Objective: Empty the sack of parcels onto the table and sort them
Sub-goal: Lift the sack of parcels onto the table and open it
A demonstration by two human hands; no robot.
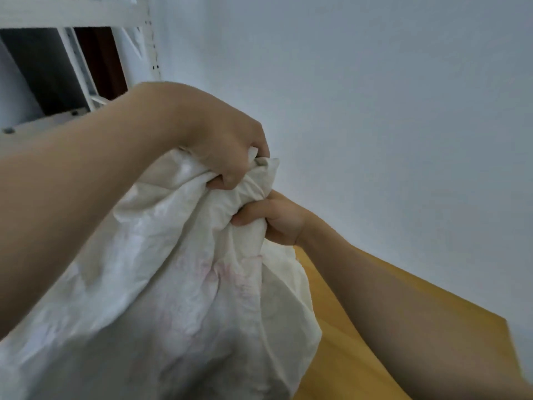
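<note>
White woven sack (173, 284) fills the centre and 7 o'clock part of the view, w/ faint pink print on its side. Its bunched end points up toward 12 o'clock. What's inside is hidden by the cloth.

Both hands have hold of that bunched end:
- Left hand (227, 151) comes in from 9 o'clock, forearm across the sack's upper side. Its fingers are curled tight into a fist round a wad of fabric at the very top, and a bit of cloth pokes out between the knuckles.
- Right hand (274, 217) comes in from 4 o'clock, just below and at 4 o'clock of the left hand. Thumb and fingers are clenched on a fold of the same gathered cloth. The 2 hands are close but not touching.

The sack's lower right side sits over the yellow wooden table (375, 327), which shows at 4-5 o'clock. Can't tell if the sack rests on it or hangs above.

Plain white wall (375, 82) is behind, from 12 to 3 o'clock. White metal shelving rack (151, 39) stands at 10-11 o'clock, dark gaps between its uprights.
</note>
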